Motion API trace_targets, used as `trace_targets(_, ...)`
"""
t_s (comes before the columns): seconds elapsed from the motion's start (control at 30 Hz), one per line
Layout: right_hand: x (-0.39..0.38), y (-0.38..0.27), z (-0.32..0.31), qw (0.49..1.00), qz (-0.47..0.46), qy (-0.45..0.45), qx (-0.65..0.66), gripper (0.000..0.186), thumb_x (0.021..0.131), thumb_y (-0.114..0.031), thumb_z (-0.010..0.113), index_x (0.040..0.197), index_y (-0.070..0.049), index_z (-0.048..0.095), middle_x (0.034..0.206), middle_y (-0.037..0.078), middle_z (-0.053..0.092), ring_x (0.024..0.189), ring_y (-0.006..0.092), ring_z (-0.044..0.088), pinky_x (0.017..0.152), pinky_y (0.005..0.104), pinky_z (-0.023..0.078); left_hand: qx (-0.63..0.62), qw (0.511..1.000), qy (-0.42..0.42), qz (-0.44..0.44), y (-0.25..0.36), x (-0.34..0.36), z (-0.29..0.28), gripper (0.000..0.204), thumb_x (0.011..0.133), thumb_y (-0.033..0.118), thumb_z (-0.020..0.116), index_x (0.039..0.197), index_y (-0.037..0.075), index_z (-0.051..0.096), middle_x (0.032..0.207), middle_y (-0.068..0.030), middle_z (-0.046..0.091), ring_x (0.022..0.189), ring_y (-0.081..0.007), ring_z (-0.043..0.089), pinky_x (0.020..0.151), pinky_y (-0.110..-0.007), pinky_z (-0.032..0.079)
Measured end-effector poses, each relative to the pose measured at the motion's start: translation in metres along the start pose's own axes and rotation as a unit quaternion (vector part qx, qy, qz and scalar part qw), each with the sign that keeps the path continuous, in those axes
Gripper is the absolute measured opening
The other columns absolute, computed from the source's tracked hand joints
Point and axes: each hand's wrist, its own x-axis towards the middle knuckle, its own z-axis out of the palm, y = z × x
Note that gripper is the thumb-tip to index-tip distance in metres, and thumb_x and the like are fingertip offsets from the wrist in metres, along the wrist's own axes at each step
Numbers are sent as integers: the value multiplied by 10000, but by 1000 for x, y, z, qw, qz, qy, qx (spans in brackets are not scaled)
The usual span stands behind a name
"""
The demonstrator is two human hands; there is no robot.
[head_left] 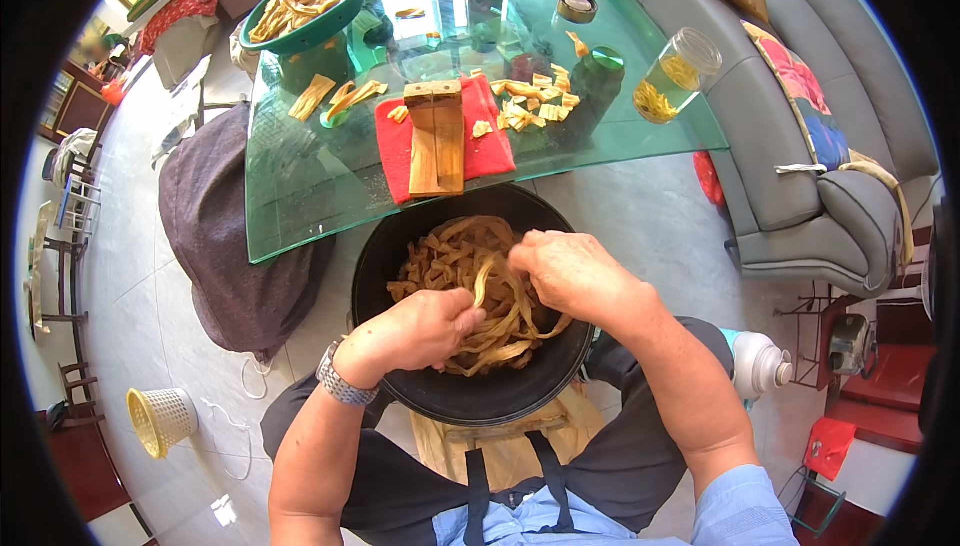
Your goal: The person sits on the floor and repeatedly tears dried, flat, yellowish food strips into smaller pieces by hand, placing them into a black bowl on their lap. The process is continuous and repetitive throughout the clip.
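Both hands are above a large black pan (468,408) between my knees, filled with tan, limp dried strips (455,246). Between the fingertips of my left hand (425,329) is a pale yellow strip (485,276), its free length running upward. My right hand (575,268) is closed in a pinch beside the strip's upper end; its fingertips partly hide what they grip. Longer strips hang below the two hands inside the pan. Just beyond the rim, a wooden block (437,151) with a slit in its top lies on a red cloth (396,166).
The green glass table (290,196) carries a green basin (350,11) of strips, cut pieces (535,106), and a clear jar (660,86) of yellow bits. A grey sofa (790,206) stands at right. A dark cloth-covered seat (215,216) and a pale basket (165,421) are at left.
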Motion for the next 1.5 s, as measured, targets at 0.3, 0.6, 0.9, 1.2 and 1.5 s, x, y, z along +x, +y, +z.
trace_targets(0.3,13,-27,-7,925,-185,304,133,537,850,55,619,1378,-39,593,1342,194,617,1210,376,627,1025,444,530,-588,805,66,43,20,3,-15,291,1117,328,500,1088,51,587,824,-39,612,580,-96,555,438,-231,404)
trace_targets(0.6,9,-55,-1,904,-305,300,-32,374,877,-182,656,1251,-199,653,1381,49,587,1328,233,550,1079,405,424,-697,695,151,96,11,17,-27,283,1085,255,582,1207,0,604,897,-36,640,737,-102,618,623,-248,532)
trace_targets(0.9,18,-57,6,892,-308,320,-87,205,881,-206,657,1070,-134,694,1355,59,629,1326,224,560,1179,441,376,-688,702,156,101,-3,14,-19,326,1104,249,530,1270,-26,583,1054,-122,701,934,-187,699,826,-321,602)
trace_targets(1.2,22,-54,6,883,-301,355,-64,179,852,-172,650,1002,-122,735,1124,15,710,1232,209,628,1158,491,374,-706,695,104,95,-6,17,-5,320,1107,289,523,1228,2,596,1106,-106,693,975,-180,694,865,-320,599)
trace_targets(1.5,16,-61,-2,882,-330,334,-23,201,822,-153,681,1015,-130,735,1032,-2,687,1122,185,655,1142,452,415,-662,734,99,115,6,13,-12,171,1088,171,501,1133,53,616,1016,-31,672,913,-126,688,778,-267,596)
